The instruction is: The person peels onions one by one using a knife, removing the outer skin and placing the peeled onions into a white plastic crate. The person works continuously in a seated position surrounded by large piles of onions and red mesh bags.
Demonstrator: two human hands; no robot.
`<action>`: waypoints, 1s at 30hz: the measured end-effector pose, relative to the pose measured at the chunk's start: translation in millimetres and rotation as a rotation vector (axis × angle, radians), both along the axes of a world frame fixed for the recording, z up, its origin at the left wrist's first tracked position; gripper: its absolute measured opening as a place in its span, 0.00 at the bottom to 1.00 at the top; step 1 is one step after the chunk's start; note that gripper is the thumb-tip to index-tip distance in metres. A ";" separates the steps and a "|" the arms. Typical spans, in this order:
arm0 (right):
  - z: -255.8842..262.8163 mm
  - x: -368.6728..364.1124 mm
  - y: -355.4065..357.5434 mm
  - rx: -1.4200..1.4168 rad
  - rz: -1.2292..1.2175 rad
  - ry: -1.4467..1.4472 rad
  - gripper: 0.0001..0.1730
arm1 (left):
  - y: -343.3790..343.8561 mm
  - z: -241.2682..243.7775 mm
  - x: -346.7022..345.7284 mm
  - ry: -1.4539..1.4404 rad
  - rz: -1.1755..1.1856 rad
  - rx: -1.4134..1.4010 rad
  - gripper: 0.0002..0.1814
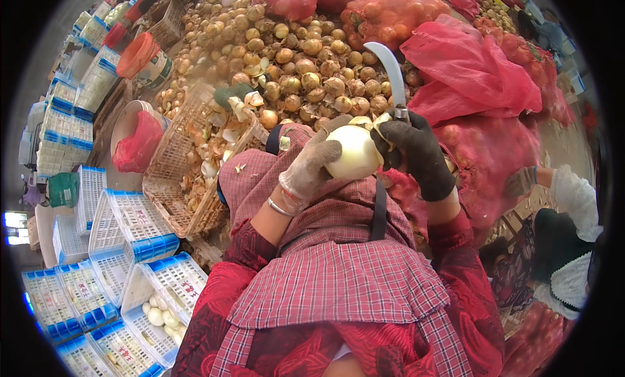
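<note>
My left hand [312, 162], in a pale, soiled work glove, is closed around a large peeled onion [355, 152] above my lap. My right hand [412, 147], in a dark glove, grips a knife with a curved blade [390, 69] that points up and away from me. The fingers of this hand also touch the onion's right side, where a loose piece of skin [383, 125] hangs. The knife's handle is mostly hidden in the glove. Unpeeled onions [312, 79] lie in a wide pile beyond both hands.
Left of my lap stands a plastic crate [171, 181] of onion skins. White and blue crates [141, 220] stack farther left; one holds peeled onions [163, 316]. Red mesh sacks [488, 152] crowd the right, beside a co-worker's gloved hand [520, 182]. Buckets [152, 69] stand at upper left.
</note>
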State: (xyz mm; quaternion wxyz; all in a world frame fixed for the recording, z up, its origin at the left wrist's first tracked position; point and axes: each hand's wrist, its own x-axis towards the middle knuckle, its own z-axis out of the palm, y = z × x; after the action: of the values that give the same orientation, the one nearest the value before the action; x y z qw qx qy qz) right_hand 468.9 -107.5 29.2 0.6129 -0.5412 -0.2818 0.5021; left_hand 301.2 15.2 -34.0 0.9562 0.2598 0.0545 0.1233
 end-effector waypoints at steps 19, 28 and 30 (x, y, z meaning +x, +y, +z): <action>-26.1 -5.3 -10.2 -0.107 -0.251 -0.077 0.10 | -1.3 -2.4 4.8 0.037 0.278 0.252 0.44; -34.0 -4.3 -11.0 0.217 -0.114 0.317 0.15 | -1.0 -6.6 6.5 -0.086 0.124 0.080 0.43; -31.5 -3.9 -11.9 0.174 -0.106 0.282 0.15 | 1.1 -8.0 3.8 -0.015 0.048 0.006 0.44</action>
State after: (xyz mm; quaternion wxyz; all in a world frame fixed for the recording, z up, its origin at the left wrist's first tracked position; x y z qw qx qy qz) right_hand 465.0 -119.4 -2.3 0.7165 -0.4243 -0.2063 0.5138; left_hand 305.0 16.3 -42.0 0.9526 0.2603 0.0532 0.1483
